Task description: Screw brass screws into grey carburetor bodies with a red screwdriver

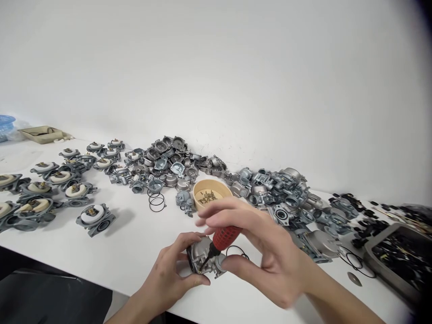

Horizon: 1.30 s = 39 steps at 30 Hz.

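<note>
My left hand (168,274) grips a grey metal carburetor (201,249) near the front edge of the table, thumb on the near side and fingers behind it. A screwdriver (224,237) with a red handle and dark shaft stands tilted, its tip down at the carburetor's side by a small brass-coloured spot. Around the handle is my right hand (266,247), fingers stretched across its upper part and thumb lower down. The palm hides the handle's top end. Just beyond lies a round yellow tub (195,192) holding small screws (208,197).
Carburetor bodies with white floats (92,215) stand in rows at left. Metal bowls (162,155) are heaped at the back, more carburetors (283,189) at right. Black rubber rings (157,201) lie mid-table. A grey tray (373,247) of dark parts sits at far right.
</note>
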Tool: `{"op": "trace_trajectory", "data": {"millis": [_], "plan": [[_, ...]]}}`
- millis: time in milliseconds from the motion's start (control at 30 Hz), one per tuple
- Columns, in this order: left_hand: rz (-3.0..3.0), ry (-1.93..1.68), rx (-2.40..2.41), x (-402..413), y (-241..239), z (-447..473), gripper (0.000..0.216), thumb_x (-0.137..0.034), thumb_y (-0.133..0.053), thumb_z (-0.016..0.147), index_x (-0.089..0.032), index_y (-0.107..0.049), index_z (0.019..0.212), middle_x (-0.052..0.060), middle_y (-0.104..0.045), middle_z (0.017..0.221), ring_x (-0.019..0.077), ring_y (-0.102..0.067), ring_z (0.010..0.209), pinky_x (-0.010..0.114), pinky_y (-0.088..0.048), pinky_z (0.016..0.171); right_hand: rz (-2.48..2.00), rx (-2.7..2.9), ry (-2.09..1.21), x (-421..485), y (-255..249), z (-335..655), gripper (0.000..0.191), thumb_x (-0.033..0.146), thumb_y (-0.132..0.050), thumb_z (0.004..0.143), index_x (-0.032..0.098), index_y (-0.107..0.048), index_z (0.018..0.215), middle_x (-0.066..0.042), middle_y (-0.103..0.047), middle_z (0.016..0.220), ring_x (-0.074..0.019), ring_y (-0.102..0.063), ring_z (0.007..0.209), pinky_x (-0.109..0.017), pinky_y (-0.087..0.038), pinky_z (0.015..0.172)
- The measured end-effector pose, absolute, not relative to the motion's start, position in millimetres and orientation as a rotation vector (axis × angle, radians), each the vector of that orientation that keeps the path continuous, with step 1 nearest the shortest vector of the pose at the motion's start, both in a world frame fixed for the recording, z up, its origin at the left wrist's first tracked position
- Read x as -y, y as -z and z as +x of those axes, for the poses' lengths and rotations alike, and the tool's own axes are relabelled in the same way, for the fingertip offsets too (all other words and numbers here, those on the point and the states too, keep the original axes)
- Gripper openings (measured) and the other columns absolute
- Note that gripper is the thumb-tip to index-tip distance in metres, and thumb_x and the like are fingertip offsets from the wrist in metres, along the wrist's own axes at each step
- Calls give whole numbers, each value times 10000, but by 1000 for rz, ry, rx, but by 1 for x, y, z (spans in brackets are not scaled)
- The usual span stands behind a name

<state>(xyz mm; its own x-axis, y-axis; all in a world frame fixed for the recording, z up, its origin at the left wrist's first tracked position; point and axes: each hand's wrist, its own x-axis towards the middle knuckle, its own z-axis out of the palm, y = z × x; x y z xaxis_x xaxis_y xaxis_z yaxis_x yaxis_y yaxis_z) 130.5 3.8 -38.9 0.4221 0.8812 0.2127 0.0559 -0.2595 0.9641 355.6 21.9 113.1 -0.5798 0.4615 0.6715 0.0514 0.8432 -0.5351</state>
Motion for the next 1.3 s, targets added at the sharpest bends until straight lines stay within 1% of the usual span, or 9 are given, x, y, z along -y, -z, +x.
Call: {"op": "trace_trajectory", "data": {"millis": [67, 200, 367, 467, 533, 667, 833, 1033, 1300], "plan": [[1636, -998, -823, -4, 40, 130, 649, -308, -950, 887, -408, -598, 1423, -17, -730, 1394, 241, -740, 1216, 347, -644, 1034, -341, 2145, -730, -21, -114, 355, 477, 40, -625, 1018, 220, -636, 1460, -112, -787, 1185, -173, -761, 916, -348, -684, 852], [1634, -986, -827, -4, 39, 130, 602, -316, -954, 881, -368, -611, 1373, -1, -715, 1396, 245, -731, 1222, 343, -648, 1029, -306, 2026, -453, -22, -113, 354, 447, 142, -852, 941, 207, -711, 1361, -16, -737, 869, -141, -700, 745, -290, -636, 725], [1646, -1014, -824, -3, 40, 130, 646, -324, -955, 882, -373, -599, 1419, 10, -723, 1383, 255, -737, 1216, 357, -651, 1028, -304, 2148, -701, -21, -116, 355, 490, 42, -618, 1022, 196, -640, 1486, -111, -798, 1160, -171, -758, 900, -339, -681, 833], [1641, -986, -837, -3, 40, 130, 639, -319, -957, 878, -363, -599, 1405, 13, -714, 1394, 263, -727, 1241, 367, -649, 1041, -301, 2052, -531, -21, -115, 355, 496, 101, -792, 980, 245, -693, 1444, -25, -789, 920, -136, -719, 759, -268, -651, 723], [1628, -974, -840, -4, 38, 131, 635, -305, -950, 884, -361, -592, 1405, 15, -709, 1399, 263, -722, 1242, 372, -652, 1035, -347, 2053, -463, -21, -114, 356, 530, 145, -838, 954, 251, -692, 1451, -48, -791, 992, -163, -749, 853, -306, -670, 801], [1629, -998, -796, -5, 38, 132, 640, -283, -936, 902, -401, -590, 1428, -8, -711, 1409, 250, -720, 1249, 371, -643, 1058, -305, 2107, -840, -21, -114, 357, 474, 81, -638, 1032, 221, -645, 1485, -144, -771, 1299, -245, -770, 1187, -403, -689, 963], [1625, -981, -817, -5, 39, 131, 604, -282, -951, 883, -370, -612, 1375, 5, -698, 1435, 248, -733, 1219, 366, -645, 1051, -321, 1986, -601, -23, -111, 353, 450, 103, -854, 926, 237, -739, 1340, -29, -779, 917, -148, -744, 768, -286, -680, 735], [1638, -1010, -833, -4, 43, 130, 603, -338, -953, 880, -397, -633, 1387, -14, -713, 1382, 245, -740, 1203, 351, -648, 1039, -268, 2130, -790, -21, -120, 360, 361, 18, -614, 1001, 184, -711, 1306, -123, -813, 1166, -186, -791, 995, -285, -694, 798], [1663, -1004, -886, -3, 35, 132, 552, -266, -940, 865, -325, -658, 1335, 31, -738, 1342, 248, -755, 1081, 350, -668, 942, -390, 2150, -419, -4, -117, 349, 235, 122, -769, 999, 249, -721, 1190, -18, -794, 903, -139, -744, 749, -227, -644, 697]]}}
